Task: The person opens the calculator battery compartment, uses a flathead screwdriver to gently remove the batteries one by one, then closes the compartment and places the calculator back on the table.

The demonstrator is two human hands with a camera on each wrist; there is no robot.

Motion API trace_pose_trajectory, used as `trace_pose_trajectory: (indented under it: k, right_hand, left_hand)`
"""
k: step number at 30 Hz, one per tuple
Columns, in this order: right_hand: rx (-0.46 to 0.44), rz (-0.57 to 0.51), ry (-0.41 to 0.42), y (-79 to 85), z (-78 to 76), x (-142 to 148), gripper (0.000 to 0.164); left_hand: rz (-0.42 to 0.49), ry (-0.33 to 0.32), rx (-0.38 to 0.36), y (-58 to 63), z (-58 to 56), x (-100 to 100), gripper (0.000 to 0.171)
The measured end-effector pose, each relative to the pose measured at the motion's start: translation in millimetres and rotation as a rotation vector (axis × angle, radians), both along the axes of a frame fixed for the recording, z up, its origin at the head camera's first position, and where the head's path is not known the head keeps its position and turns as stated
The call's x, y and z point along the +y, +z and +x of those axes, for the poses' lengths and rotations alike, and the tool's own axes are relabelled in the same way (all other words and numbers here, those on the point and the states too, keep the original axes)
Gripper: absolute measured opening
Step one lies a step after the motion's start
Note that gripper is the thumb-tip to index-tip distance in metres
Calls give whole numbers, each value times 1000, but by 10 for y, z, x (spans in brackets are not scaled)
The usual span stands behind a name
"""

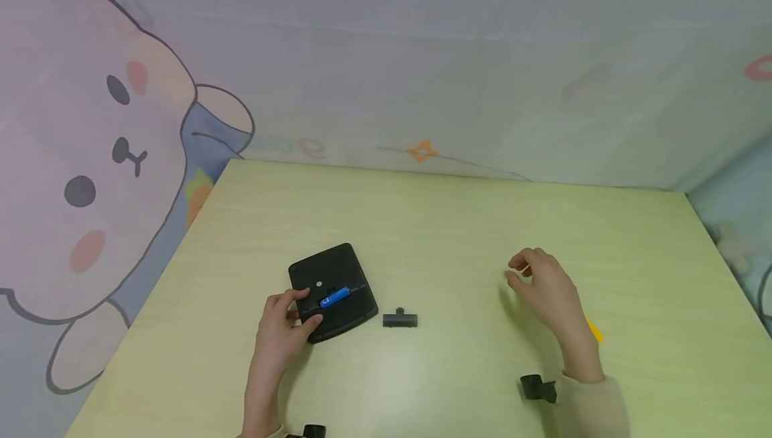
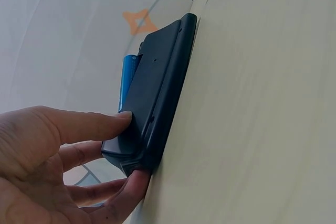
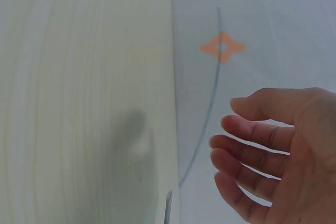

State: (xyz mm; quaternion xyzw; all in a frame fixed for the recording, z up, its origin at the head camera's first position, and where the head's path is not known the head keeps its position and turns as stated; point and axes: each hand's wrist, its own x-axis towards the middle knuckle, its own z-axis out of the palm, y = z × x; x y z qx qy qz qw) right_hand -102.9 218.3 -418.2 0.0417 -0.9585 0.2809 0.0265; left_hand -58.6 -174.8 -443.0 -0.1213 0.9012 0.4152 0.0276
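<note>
A flat black device (image 1: 338, 267) lies with its battery slot facing up, left of the table's middle. A blue cylindrical battery (image 1: 334, 297) sits at the slot and juts above the casing in the left wrist view. My left hand (image 1: 283, 331) grips the device's left edge, the thumb (image 2: 113, 124) pressed on the casing and fingers around its end. Right of the device is a small black battery cover (image 1: 400, 320) with a tab. Over the table's right side my right hand (image 1: 545, 290) hovers, fingers loosely curved and holding nothing.
A yellow object (image 1: 595, 331) lies partly hidden behind my right wrist. Low in the right wrist view a thin metal shaft (image 3: 168, 207) pokes in. The light wooden table (image 1: 458, 224) ends at a patterned cloth backdrop (image 1: 422, 90). Black wrist-camera mounts (image 1: 537, 388) show near the sleeves.
</note>
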Motion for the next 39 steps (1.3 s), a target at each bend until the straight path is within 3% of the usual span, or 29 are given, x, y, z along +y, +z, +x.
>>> trace_pose_trajectory:
  k: [12, 39]
  right_hand:
    - [22, -23, 86, 62, -67, -329, 18]
    - [185, -1, 295, 140, -175, -993, 19]
  left_hand:
    - [-5, -2, -8, 10, -1, 1, 47]
    - [-3, -1, -14, 23, 6, -4, 46]
